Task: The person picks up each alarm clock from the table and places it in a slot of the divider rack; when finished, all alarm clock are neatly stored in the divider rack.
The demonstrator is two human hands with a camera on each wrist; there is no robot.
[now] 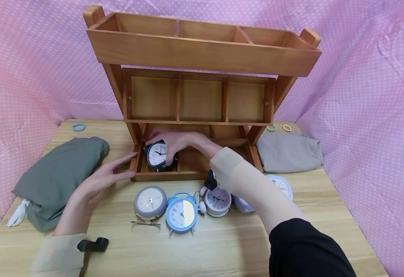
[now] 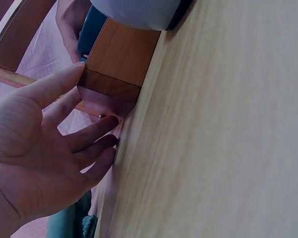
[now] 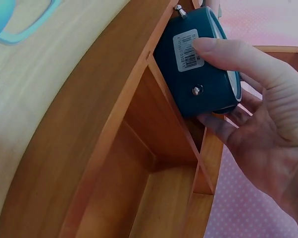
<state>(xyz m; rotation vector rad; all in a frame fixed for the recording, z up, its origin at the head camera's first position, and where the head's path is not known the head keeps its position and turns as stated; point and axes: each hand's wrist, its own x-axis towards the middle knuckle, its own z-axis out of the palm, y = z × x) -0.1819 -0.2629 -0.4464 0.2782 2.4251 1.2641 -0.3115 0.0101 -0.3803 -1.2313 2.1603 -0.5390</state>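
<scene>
A dark blue alarm clock (image 1: 157, 154) with a white face stands in the left compartment of the bottom tier of a wooden shelf (image 1: 202, 54). My right hand (image 1: 164, 148) grips it. In the right wrist view the thumb lies on the barcode label of the clock (image 3: 181, 79), and the fingers of the right hand (image 3: 213, 84) curl round its face side. My left hand (image 1: 120, 169) lies flat with straight fingers, its thumb touching the tier's front left corner (image 2: 112, 74). The left hand (image 2: 89, 129) holds nothing.
Several more alarm clocks lie in front of the shelf: grey (image 1: 150, 201), light blue (image 1: 182, 213), lilac (image 1: 217, 201) and one (image 1: 282, 184) partly hidden by my right arm. Folded cloths lie left (image 1: 60, 173) and right (image 1: 288, 154). Hair rings (image 1: 78, 126) lie near the pink backdrop.
</scene>
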